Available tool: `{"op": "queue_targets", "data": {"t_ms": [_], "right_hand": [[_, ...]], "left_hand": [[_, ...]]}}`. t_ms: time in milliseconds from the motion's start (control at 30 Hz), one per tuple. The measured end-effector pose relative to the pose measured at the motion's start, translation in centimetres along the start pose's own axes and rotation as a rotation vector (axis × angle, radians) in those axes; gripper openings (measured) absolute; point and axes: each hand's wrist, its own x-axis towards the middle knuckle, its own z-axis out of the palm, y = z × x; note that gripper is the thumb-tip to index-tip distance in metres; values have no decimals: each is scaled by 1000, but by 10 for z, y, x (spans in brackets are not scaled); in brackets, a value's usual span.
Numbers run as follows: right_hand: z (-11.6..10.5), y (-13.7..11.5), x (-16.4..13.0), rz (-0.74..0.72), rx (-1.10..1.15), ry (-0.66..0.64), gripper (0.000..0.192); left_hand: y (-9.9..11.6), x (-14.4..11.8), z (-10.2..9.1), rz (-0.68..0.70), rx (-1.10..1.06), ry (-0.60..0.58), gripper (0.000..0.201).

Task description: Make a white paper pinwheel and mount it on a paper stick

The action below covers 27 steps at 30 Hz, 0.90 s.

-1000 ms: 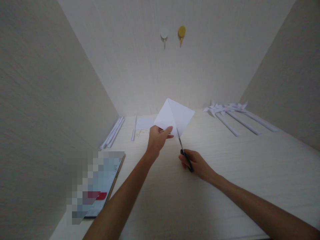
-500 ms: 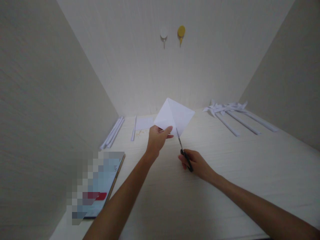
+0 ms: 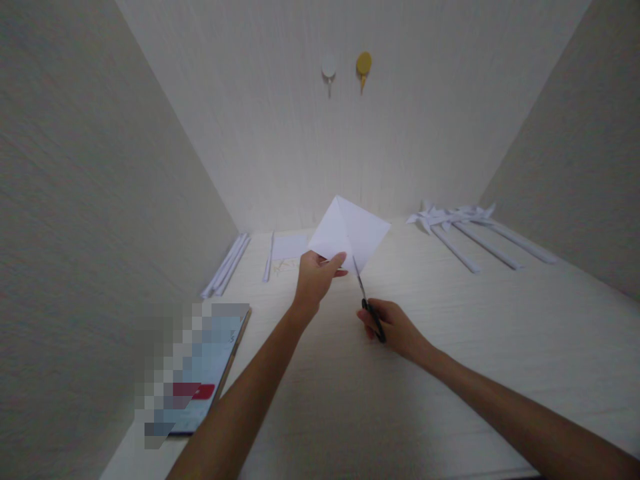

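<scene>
A white square of paper [image 3: 353,230], creased from corner to corner, is held up above the table with one corner towards me. My left hand [image 3: 317,273] pinches it near its lower left edge, thumb on top and fingers beneath. In my right hand [image 3: 390,325] are scissors [image 3: 373,317] with black handles, my fingers wrapped round the loops. Their blades reach into the paper's near corner, along the crease. How far the paper is cut there, I cannot tell.
White paper pinwheels [image 3: 450,217] on rolled sticks lie at the back right. Rolled paper sticks [image 3: 227,267] rest at the left wall, with another stick [image 3: 269,258], a paper sheet [image 3: 289,247] and thin tan pieces [image 3: 285,266] nearby. A partly blurred tablet [image 3: 213,363] lies front left. Two hooks [image 3: 364,65] are on the wall.
Almost nothing differs. Both hands, the paper and the scissors hold the same pose, and the whole view has shifted very slightly.
</scene>
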Motion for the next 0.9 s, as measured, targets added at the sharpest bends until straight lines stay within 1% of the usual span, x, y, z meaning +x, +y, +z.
{"op": "queue_targets", "data": {"t_ms": [133,367,900], "right_hand": [[0,0,0,3,11,1,34],[0,0,0,3,6,3,35],[-1,2,0,-4,-2,-5,36]], "left_hand": [[-1,1,0,3,-4,0,11],[-1,1,0,1,-7,9,15],[-1,1,1,0,6,18,11]]}}
